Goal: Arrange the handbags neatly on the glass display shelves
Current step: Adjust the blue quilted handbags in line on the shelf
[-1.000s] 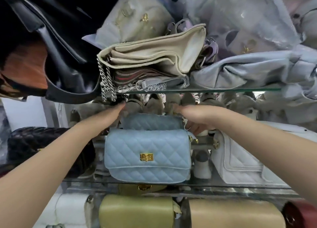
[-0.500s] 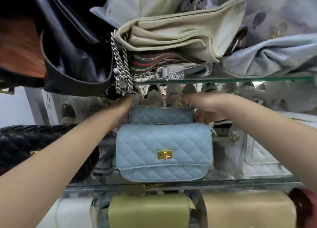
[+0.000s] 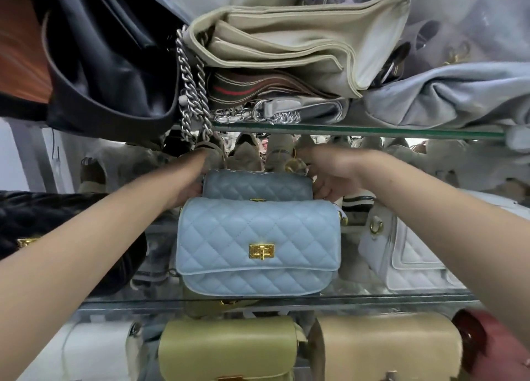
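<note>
While both hands stayed at the rear blue bag, it barely shifted, standing on the middle glass shelf just behind the front blue bag. Right hand curled round its right end. Left hand lay against the left end, grip indiscernible. Squaring-up judged nearly complete.

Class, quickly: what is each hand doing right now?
Left hand: at left end of the rear quilted handbag, fingers hidden; cannot tell.
Right hand: grips its right end.

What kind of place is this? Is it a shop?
Probably a handbag shop: glass shelves crowded with bags, a blue quilted bag with a matching blue bag behind, plastic-wrapped bags up top.
</note>
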